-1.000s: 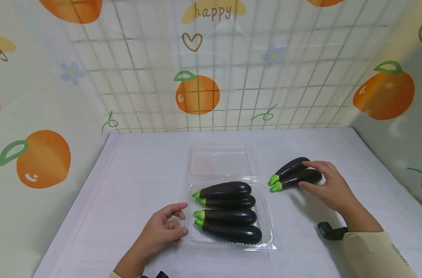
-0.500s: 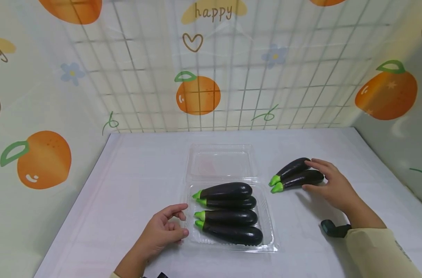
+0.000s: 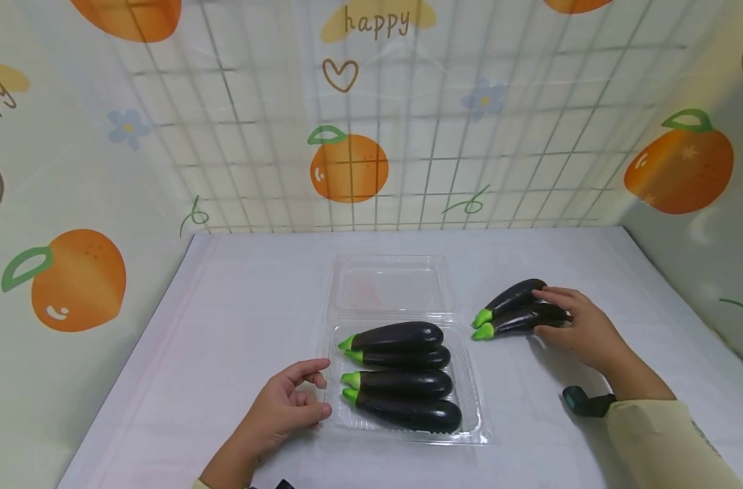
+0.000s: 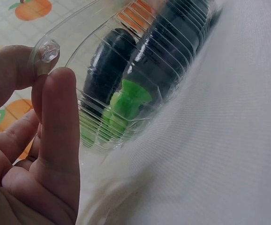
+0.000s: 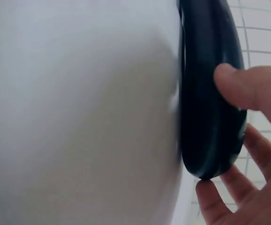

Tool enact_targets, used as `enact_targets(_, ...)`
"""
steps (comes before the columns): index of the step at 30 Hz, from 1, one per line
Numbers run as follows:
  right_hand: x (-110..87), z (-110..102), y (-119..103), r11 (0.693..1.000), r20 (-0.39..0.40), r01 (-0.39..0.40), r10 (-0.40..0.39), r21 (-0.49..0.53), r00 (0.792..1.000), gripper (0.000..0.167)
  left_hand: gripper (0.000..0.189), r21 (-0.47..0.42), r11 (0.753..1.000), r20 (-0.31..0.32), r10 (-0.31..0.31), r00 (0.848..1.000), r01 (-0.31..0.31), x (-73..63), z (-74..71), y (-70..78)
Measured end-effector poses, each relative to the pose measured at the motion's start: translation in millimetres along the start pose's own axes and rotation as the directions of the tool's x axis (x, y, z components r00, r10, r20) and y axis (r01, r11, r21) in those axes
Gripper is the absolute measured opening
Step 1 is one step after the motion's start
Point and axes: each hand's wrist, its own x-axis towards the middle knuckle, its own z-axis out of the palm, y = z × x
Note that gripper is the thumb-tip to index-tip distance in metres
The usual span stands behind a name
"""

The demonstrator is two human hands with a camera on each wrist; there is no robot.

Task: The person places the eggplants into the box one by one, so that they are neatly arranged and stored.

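In the head view, two dark eggplants with green stems lie side by side on the right of the table. My right hand [image 3: 582,333] grips the rounded end of the nearer eggplant [image 3: 524,319], its thumb on the near side and fingers on the far side. The farther eggplant [image 3: 512,299] lies right against it. Several eggplants [image 3: 405,384] lie in rows in a clear plastic clamshell box [image 3: 475,407], stems to the left. Beside the box's left edge rests my left hand [image 3: 282,404], thumb and forefinger apart, fingertips at the rim [image 4: 48,50].
The box's clear lid [image 3: 386,288] lies folded back on the white tabletop [image 3: 249,292]. Patterned cloth walls with printed oranges [image 3: 349,168] stand at the back and sides. A small dark device [image 3: 585,402] sits at my right wrist.
My right hand has closed in on the nearer eggplant, which has shifted slightly toward me and to the left. The left hand and the box stay where they were.
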Motion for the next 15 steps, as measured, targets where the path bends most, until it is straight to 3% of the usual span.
enact_targets(6,-2.1,0.7,-0.2,1.000,0.009,-0.011,0.011,-0.025,1.000,0.057,0.072,-0.015,1.000,0.004,-0.002,1.000,0.002,0.4,0.2,-1.0)
enact_targets(15,-8.5,-0.5,-9.1,0.995,-0.019,0.022,-0.021,0.096,1.000,0.056,0.073,-0.015,1.000,0.008,0.004,1.000,-0.004,1.1,-0.2,-2.3)
